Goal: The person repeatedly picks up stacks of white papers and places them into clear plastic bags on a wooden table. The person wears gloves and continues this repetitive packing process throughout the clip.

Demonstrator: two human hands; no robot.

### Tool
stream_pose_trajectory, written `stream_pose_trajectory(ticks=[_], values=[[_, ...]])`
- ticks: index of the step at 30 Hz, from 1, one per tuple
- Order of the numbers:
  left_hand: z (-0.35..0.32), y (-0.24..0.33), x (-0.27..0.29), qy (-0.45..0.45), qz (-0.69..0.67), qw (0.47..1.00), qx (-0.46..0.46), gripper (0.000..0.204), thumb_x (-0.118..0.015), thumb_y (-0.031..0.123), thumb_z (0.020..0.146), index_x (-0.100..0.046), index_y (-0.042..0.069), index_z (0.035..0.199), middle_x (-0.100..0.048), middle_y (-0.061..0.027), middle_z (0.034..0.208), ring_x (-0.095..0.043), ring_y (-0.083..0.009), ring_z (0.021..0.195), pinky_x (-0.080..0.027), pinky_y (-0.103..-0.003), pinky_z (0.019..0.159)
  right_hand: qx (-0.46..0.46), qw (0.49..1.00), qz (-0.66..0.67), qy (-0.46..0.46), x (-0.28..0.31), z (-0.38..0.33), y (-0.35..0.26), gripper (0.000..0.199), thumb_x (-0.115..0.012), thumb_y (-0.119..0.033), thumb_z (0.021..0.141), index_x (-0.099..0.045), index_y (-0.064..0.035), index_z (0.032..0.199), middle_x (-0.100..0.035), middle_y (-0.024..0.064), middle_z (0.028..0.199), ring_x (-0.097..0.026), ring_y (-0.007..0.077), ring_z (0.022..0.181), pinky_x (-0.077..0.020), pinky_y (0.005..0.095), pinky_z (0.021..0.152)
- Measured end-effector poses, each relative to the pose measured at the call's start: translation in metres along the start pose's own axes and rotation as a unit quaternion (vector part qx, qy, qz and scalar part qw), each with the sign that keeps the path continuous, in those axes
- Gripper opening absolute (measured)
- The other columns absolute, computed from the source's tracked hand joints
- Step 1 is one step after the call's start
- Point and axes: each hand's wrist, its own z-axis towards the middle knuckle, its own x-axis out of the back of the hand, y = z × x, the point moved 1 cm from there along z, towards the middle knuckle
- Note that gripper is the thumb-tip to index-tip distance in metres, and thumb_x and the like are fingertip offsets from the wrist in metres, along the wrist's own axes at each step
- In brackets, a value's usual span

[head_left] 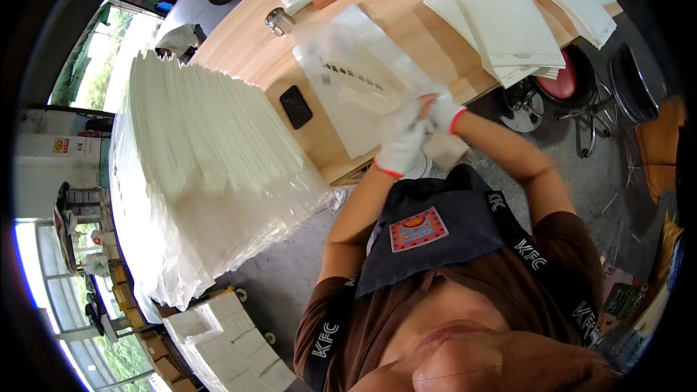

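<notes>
Wooden table [406,25] in workshop; plastic bag [356,54] on top

The bag lies partly over a pale flat sheet [341,123]. Left hand [403,147] and right hand [443,112], both in white gloves, meet at its near end; blur prevents telling how far the fingers close or whether they grip it. Black phone [295,107] noted left of the bag, white sheets [508,25] stacked to its right.

Translucent, dark-printed plastic bag [356,65] slantwise on tabletop [406,18]
</notes>
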Motion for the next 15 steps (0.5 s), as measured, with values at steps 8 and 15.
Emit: stream_pose_trajectory(ticks=[8,15], values=[[0.0,-0.089,0.009,0.065,0.028,0.997,0.041,0.023,-0.055,0.005,0.078,-0.06,0.008,0.101,-0.061,-0.0129,0.082,-0.059,-0.0249,0.076,-0.047,-0.037,0.072,0.128,0.966,0.065,0.216,-0.017,-0.057,-0.025,0.036,-0.062,-0.029,0.075,-0.057,-0.0111,0.105,-0.059,0.0112,0.096,-0.055,0.0301,0.094,-0.0445,0.0423,0.083],[-0.094,-0.09,0.0,0.074,0.377,0.91,-0.156,0.024,-0.065,0.01,0.07,-0.059,0.008,0.092,-0.059,-0.0097,0.083,-0.058,-0.0238,0.075,-0.046,-0.034,0.066,-0.145,0.988,-0.037,0.036,-0.015,-0.072,0.015,0.025,-0.055,-0.026,0.079,-0.053,-0.0074,0.097,-0.064,0.012,0.075,-0.064,0.0315,0.068,-0.0503,0.0413,0.057]])
